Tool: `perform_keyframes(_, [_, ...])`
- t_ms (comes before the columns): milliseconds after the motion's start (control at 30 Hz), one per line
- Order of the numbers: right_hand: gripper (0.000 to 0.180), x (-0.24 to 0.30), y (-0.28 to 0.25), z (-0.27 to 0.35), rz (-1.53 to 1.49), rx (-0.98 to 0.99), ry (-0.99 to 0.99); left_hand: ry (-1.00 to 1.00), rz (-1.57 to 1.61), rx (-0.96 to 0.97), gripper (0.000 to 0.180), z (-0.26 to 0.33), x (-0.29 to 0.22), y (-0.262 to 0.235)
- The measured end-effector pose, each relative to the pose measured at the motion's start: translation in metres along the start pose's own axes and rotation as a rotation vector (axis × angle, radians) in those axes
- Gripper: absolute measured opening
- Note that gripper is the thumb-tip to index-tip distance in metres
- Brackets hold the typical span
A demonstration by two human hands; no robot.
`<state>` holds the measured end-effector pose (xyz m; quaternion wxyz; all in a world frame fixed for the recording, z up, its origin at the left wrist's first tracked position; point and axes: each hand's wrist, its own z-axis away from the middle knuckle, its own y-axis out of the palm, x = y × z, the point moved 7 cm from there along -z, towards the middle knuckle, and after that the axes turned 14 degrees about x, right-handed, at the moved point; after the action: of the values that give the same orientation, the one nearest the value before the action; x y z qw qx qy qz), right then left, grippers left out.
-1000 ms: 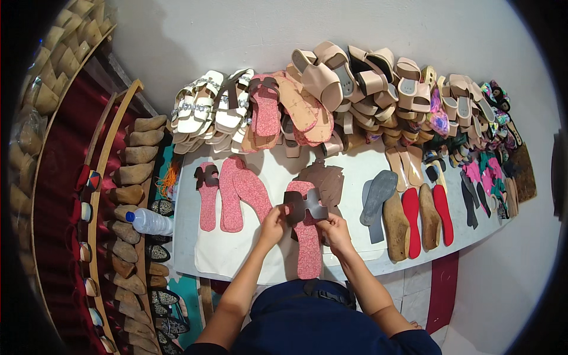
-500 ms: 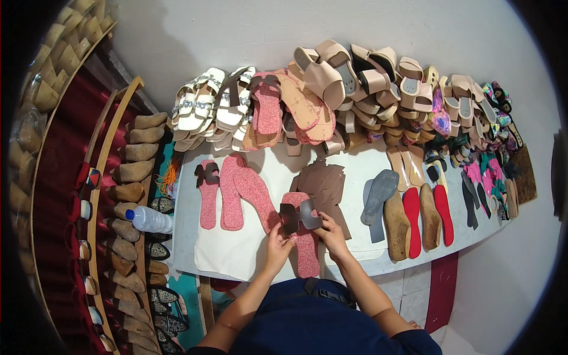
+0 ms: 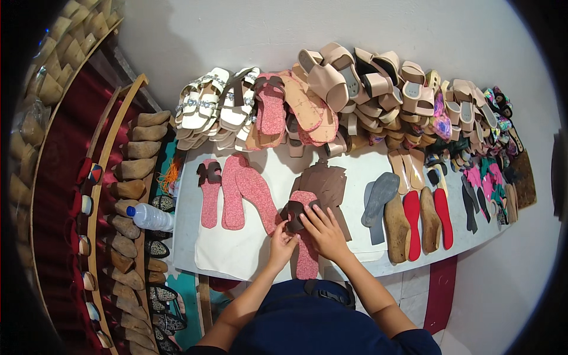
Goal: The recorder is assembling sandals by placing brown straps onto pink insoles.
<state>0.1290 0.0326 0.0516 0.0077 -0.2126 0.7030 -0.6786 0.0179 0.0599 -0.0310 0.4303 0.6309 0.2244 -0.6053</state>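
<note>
A pink patterned insole [image 3: 307, 260] lies at the table's front edge, with a dark brown cut-out sandal strap [image 3: 294, 221] across its upper part. My left hand [image 3: 282, 248] pinches the left side of the strap beside the insole's edge. Flat over the strap's right half rests my right hand [image 3: 326, 235], fingers stretched out and slightly apart, hiding that half. Just beyond is a fanned stack of brown strap pieces [image 3: 324, 180]. Left of my hands lie two overlapping pink insoles [image 3: 233, 201] and another pink insole with a small brown strap [image 3: 209, 189].
Piled sandals [image 3: 331, 86] line the wall behind the table [image 3: 186, 236]. To the right are grey soles [image 3: 378, 201], wooden lasts [image 3: 396, 225] and red insoles [image 3: 412, 225]. A plastic bottle [image 3: 151, 218] and a rack of lasts [image 3: 127, 225] stand on the left.
My right hand has moved from the strap's right edge to lie over its top, fingers extended. The left hand stays at the left side. The strap's right half is now covered.
</note>
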Motion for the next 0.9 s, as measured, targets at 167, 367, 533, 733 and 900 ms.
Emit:
perform_keyframes(167, [0.060, 0.003, 0.005, 0.002, -0.061, 0.042, 0.015, -0.030, 0.026, 0.007, 0.045, 0.001, 0.002, 0.000])
perform_keyframes(367, [0.060, -0.012, -0.004, 0.003, -0.350, -0.032, -0.019, -0.003, 0.057, 0.001, 0.040, -0.003, -0.003, 0.004])
perform_keyframes(533, [0.060, -0.037, -0.015, 0.013, -0.555, -0.288, 0.194, -0.031, 0.032, -0.008, 0.031, -0.002, -0.002, 0.002])
perform_keyframes(733, [0.049, -0.029, -0.002, 0.022, -0.393, -0.313, 0.316, -0.026, 0.038, -0.066, 0.025, -0.001, 0.006, -0.006])
perform_keyframes(900, [0.025, -0.034, 0.003, 0.023, -0.471, -0.394, 0.386, -0.002, 0.044, -0.077, 0.025, -0.004, -0.001, -0.003])
